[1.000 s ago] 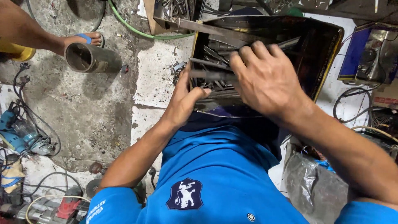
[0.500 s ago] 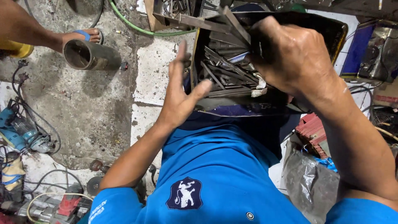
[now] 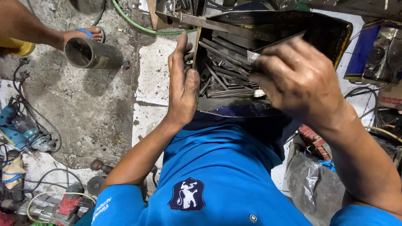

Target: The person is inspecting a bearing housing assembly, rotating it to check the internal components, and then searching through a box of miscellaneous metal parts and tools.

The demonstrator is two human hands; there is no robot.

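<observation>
A dark metal tin (image 3: 335, 31) full of several steel bits and rods (image 3: 222, 71) rests on my lap, above my blue shirt. My left hand (image 3: 182, 83) lies flat against the tin's left wall, thumb hooked over the rim, steadying it. My right hand (image 3: 297, 79) hovers over the tin's right side, its fingers pinched on a flat grey metal piece (image 3: 274, 44) that sticks up and to the right. The rest of that piece is hidden under my fingers.
A short metal pipe (image 3: 86, 53) lies on the concrete floor at upper left, beside another person's sandalled foot (image 3: 81, 33). A blue power tool (image 3: 19, 129) and cables lie at left. A green hose (image 3: 138, 25) runs along the top. A grey plastic bag (image 3: 314, 184) sits lower right.
My right hand has drawn back from deep in the tin toward its right side and now pinches a flat metal piece. The left hand has pressed flat onto the tin's left wall.
</observation>
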